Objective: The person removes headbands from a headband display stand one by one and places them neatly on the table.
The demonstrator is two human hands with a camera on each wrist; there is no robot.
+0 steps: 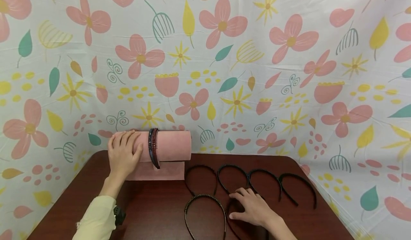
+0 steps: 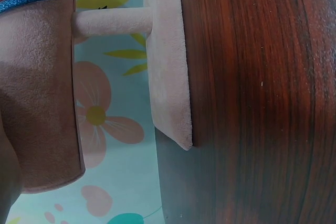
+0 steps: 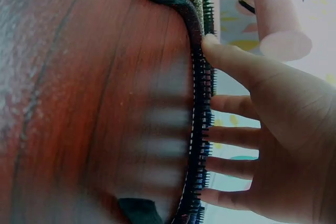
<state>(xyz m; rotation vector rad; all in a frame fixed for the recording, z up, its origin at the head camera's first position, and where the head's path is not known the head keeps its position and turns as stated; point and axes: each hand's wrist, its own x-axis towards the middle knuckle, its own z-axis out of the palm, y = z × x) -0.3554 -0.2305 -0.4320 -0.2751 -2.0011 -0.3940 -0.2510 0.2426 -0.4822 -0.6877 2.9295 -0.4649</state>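
Note:
A pink plush headband stand point(image 1: 173, 146) stands at the table's back left, a horizontal roll above a flat base. My left hand point(image 1: 123, 154) holds the roll's left end, fingers over its top and thumb toward the front. Two glittery headbands point(image 1: 153, 147), one reddish and one blue, circle the roll beside that hand. My right hand point(image 1: 252, 206) hovers low over a dark toothed headband point(image 3: 198, 108) lying on the table. Its fingers are spread, with the thumb and fingertips at the band's edge; whether they touch cannot be told. The hand partly hides this band in the head view.
A gold-studded headband point(image 1: 205, 196) lies left of my right hand. Behind it, several black headbands point(image 1: 232, 165) form a row across the dark wooden table point(image 1: 154, 208). A flower-printed cloth point(image 1: 205, 72) hangs behind the table and at its sides.

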